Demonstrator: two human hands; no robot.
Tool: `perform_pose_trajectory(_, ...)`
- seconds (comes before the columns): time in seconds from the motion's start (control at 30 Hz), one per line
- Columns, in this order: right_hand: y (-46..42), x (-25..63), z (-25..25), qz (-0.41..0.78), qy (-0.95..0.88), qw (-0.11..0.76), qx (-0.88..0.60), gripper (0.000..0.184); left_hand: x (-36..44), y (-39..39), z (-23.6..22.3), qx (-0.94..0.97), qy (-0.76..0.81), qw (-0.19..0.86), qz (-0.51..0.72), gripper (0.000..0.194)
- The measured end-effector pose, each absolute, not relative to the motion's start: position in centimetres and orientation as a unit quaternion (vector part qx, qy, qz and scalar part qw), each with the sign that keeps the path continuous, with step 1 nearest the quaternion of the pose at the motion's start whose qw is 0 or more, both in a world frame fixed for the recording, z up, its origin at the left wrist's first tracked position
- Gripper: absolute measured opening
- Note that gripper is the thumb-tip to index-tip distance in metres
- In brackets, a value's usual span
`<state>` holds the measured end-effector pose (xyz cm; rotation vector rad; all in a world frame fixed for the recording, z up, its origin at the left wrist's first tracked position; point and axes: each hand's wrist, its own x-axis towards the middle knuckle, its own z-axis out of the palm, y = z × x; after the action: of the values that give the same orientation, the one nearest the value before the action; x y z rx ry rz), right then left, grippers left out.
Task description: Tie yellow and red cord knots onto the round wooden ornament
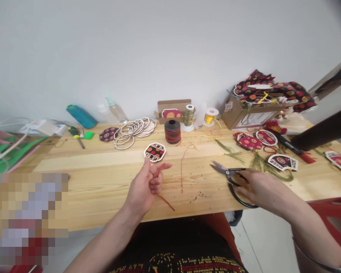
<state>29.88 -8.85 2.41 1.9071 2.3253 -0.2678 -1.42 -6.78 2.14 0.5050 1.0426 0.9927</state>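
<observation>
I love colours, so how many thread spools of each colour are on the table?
Black and red spool: 1
Olive-gold spool: 1
Yellow-gold spool: 1
Teal spool: 1
Total: 4

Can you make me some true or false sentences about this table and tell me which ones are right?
The right hand holds black-handled scissors. True.
The left hand holds a spool of gold thread. False: a red thread runs through its fingers.
Patterned fabric sits on a cardboard box. True.
The table is made of glass. False: it is pale wood.
</observation>
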Motion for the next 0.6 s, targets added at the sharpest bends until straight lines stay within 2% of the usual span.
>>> perform_pose_trajectory(0.07,-8.7,29.6,2.1,-0.059,0.772,0.016,0.633,0.020,-1.4,-7.0,2.3,0.230,0.462,0.732,0.445,0.065)
perform_pose_trajectory(0.17,-8.4,27.0,2.2,-0.009,0.783,-0.144,0.605,0.027,-0.9,-7.4,2.4,0.238,0.450,0.748,0.426,0.067)
perform_pose_trajectory(0.3,-7.6,21.6,2.1,-0.183,0.786,-0.358,0.470,0.036,-0.1,-7.8,2.5,0.255,0.439,0.772,0.383,0.071)
perform_pose_trajectory(0.43,-6.5,17.9,1.2,-0.277,0.766,-0.447,0.371,0.030,0.0,-8.1,2.6,0.267,0.427,0.788,0.355,0.073)
perform_pose_trajectory(0.6,-6.0,16.8,0.8,-0.299,0.747,-0.478,0.353,0.017,-0.1,-8.5,2.3,0.292,0.410,0.789,0.353,0.069)
